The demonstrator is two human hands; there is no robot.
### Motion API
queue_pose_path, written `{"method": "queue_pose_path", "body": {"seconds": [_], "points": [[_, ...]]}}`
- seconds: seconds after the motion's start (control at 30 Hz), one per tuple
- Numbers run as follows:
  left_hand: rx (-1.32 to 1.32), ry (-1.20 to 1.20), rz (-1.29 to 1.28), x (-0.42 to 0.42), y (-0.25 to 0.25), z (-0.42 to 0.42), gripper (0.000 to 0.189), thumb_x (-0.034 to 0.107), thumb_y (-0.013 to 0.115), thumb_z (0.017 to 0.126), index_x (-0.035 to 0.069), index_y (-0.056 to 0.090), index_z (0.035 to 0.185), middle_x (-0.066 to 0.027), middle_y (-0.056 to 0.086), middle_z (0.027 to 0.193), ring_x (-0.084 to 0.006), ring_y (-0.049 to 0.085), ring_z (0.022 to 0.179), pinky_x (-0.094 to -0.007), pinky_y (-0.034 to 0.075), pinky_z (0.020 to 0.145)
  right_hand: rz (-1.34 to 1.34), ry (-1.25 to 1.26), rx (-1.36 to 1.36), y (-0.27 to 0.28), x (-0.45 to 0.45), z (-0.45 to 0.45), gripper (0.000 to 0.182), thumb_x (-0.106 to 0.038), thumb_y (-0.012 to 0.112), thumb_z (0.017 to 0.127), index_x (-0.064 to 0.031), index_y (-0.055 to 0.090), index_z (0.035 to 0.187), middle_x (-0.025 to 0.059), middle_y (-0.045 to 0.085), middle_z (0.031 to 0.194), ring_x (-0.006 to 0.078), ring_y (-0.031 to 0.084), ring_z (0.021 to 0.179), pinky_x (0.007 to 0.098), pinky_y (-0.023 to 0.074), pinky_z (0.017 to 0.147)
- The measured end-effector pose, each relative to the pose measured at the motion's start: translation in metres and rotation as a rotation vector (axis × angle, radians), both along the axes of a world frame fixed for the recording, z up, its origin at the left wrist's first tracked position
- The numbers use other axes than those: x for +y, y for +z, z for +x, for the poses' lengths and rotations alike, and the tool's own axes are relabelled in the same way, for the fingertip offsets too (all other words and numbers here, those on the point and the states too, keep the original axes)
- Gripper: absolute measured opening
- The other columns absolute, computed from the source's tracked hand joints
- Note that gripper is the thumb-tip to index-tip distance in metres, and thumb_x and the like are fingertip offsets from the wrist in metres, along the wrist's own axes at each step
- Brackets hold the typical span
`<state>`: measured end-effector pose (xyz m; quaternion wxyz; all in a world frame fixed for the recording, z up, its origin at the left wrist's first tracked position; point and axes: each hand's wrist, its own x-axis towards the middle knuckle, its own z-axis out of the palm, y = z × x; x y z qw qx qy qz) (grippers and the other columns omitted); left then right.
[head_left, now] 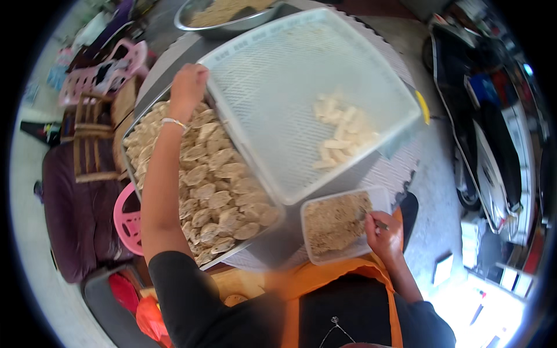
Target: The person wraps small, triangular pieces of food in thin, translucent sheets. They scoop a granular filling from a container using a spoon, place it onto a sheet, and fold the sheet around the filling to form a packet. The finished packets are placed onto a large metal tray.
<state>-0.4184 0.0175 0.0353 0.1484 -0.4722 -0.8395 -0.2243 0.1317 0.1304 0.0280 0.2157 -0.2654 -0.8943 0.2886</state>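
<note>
My left hand (186, 89) is over the far part of a metal tray (125, 155), close to the corner of a white plastic basket. Its fingers are bent together, and whether anything sits between them is hidden. Rows of flat, oval filled dough pieces (219, 199), like dumplings, cover the tray. My right hand (384, 235) grips the handle of a spoon (381, 225) at the right side of a clear plastic container (307, 237). Brown crumbly filling (333, 224) lies in that container. Inside the perforated basket (270, 117) is a small heap of pale dough pieces (341, 130).
A metal bowl (182, 24) of similar crumbly stuff stands at the table's far edge. Round the table (396, 174) are a wooden chair (93, 137), a pink plastic stool (126, 222) and a pink plastic chair (82, 82) on the left. A scooter (483, 143) is parked at the right.
</note>
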Motion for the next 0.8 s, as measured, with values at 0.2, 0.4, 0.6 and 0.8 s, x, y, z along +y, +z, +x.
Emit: {"method": "queue_pose_path", "body": {"seconds": [0.2, 0.4, 0.6, 0.8], "points": [[-0.112, -0.335, -0.155, 0.132, -0.042, 0.152, 0.019, 0.018, 0.059, 0.092, 0.001, 0.067, 0.096, -0.0203, 0.063, 0.095, -0.0359, 0.060, 0.094, -0.0429, 0.049, 0.083, -0.041, -0.039, 0.056, 0.000, 0.001, 0.007, 0.005, -0.003, 0.068, 0.083, -0.0026, 0.064, 0.081, 0.0116, 0.062, 0.065, 0.0263, 0.063, 0.056, 0.0343, 0.0491, 0.051], [-0.172, -0.350, -0.170, 0.169, -0.023, 0.222, 0.021, 0.020, 0.059, 0.092, 0.001, 0.066, 0.098, -0.0202, 0.065, 0.099, -0.0349, 0.061, 0.093, -0.0416, 0.049, 0.081, 0.035, -0.012, 0.112, -0.002, 0.001, 0.011, 0.004, -0.004, 0.067, 0.083, -0.0032, 0.064, 0.081, 0.0102, 0.061, 0.065, 0.0271, 0.062, 0.056, 0.0354, 0.0486, 0.051], [-0.412, -0.234, -0.279, 0.134, -0.031, 0.214, 0.021, 0.014, 0.065, 0.085, 0.004, 0.064, 0.104, -0.0127, 0.067, 0.098, -0.0286, 0.066, 0.083, -0.0374, 0.052, 0.076, 0.024, -0.011, 0.175, -0.002, 0.003, 0.012, 0.005, -0.005, 0.068, 0.083, -0.0048, 0.063, 0.081, 0.0101, 0.061, 0.065, 0.0278, 0.062, 0.057, 0.0371, 0.0486, 0.051], [-0.416, -0.263, 0.114, 0.075, -0.109, 0.197, 0.030, 0.010, 0.062, 0.087, 0.003, 0.062, 0.115, -0.0130, 0.066, 0.110, -0.0214, 0.064, 0.092, -0.0356, 0.051, 0.081, -0.046, 0.015, 0.180, -0.007, 0.000, 0.015, 0.003, -0.005, 0.068, 0.084, -0.0028, 0.066, 0.084, 0.0123, 0.064, 0.068, 0.0288, 0.063, 0.057, 0.0353, 0.0490, 0.052]]}}
